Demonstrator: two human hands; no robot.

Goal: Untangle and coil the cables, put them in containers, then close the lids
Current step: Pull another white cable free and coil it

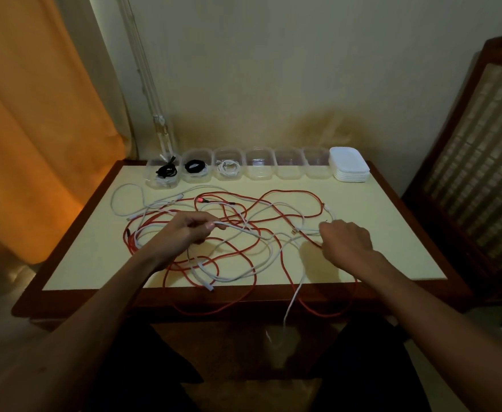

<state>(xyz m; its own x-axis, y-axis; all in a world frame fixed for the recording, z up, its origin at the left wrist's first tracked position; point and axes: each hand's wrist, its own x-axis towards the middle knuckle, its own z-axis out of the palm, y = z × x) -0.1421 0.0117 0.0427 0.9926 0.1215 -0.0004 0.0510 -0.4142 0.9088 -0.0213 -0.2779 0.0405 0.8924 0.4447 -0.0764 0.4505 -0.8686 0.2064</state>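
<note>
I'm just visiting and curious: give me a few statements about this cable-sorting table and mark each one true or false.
1. The left hand pinches a white cable. True.
2. All six clear containers hold cables. False: only the three at the left hold coils; the other three look empty.
3. The stack of white lids sits at the right end of the row. True.
4. The red cables are already coiled. False: they lie tangled with white ones on the table.
5. Some cable hangs over the table's near edge. True.

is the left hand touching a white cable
Touching. The head view shows the left hand with fingers and thumb pinched on a white cable, which runs out from the fingertips to the right.
</note>
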